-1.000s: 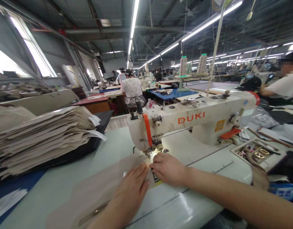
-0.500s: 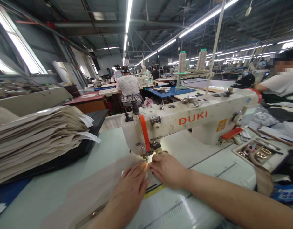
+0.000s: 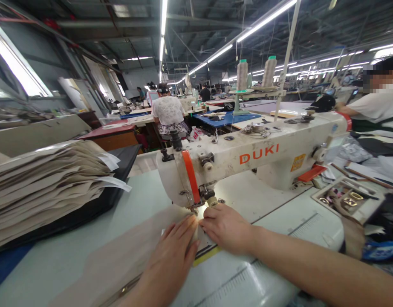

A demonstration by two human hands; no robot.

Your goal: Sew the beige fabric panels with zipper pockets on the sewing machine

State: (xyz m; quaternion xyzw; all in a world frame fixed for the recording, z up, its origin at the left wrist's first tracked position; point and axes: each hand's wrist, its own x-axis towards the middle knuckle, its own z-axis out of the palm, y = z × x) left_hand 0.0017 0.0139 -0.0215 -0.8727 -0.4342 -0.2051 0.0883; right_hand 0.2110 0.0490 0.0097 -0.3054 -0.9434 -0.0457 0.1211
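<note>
My left hand lies flat with its fingers stretched out, their tips just in front of the needle and presser foot. Close beside it, my right hand has its fingers curled together near the left fingertips; whatever they pinch is hidden. Between the hands shows a bit of pale material, mostly covered, its kind unclear. Over them stands a white sewing machine with an orange strip, its lamp lighting the fingertips. A yellow strip runs along the bed in front of my right hand.
To the left, a thick stack of beige fabric pieces rests on black material. At right sits a tray of metal fittings. Thread cones stand behind the machine. Co-workers sit ahead and at right.
The view has shifted slightly, moving the machine head and stack a little leftward in the picture. Both hands keep nearly the same place and pose by the needle.
</note>
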